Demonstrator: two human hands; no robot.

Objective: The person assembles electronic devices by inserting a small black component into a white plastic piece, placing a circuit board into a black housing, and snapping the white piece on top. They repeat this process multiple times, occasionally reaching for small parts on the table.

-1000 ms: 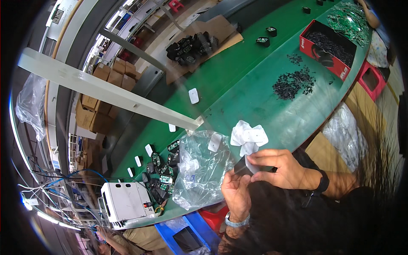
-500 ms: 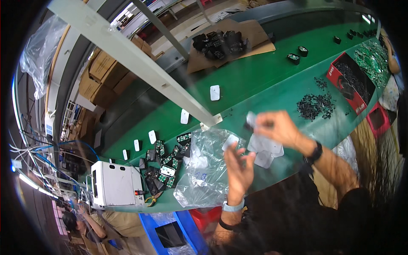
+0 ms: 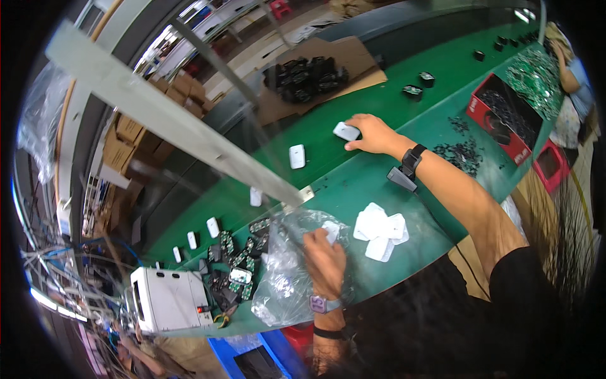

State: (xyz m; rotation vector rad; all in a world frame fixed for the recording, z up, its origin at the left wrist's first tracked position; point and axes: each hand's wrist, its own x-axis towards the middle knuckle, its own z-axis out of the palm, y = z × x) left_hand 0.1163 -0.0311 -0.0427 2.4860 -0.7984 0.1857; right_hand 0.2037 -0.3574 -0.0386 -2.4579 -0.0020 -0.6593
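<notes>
Right hand (image 3: 375,136) has moved out, pinching a white block (image 3: 345,131); a slip could tip it. Left hand (image 3: 326,260): can't tell grip.

The long green counter (image 3: 344,202) holds a little pile of flat white plates (image 3: 379,230), a clear plastic bag (image 3: 278,281), tiny black bits (image 3: 461,156), an open red box (image 3: 516,149), green circuit boards (image 3: 533,76) and a boxy white machine (image 3: 170,300).

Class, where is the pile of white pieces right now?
In the head view, right of centre, the white pile lies on the green tabletop, right of the clear plastic bag and the left hand.
</notes>
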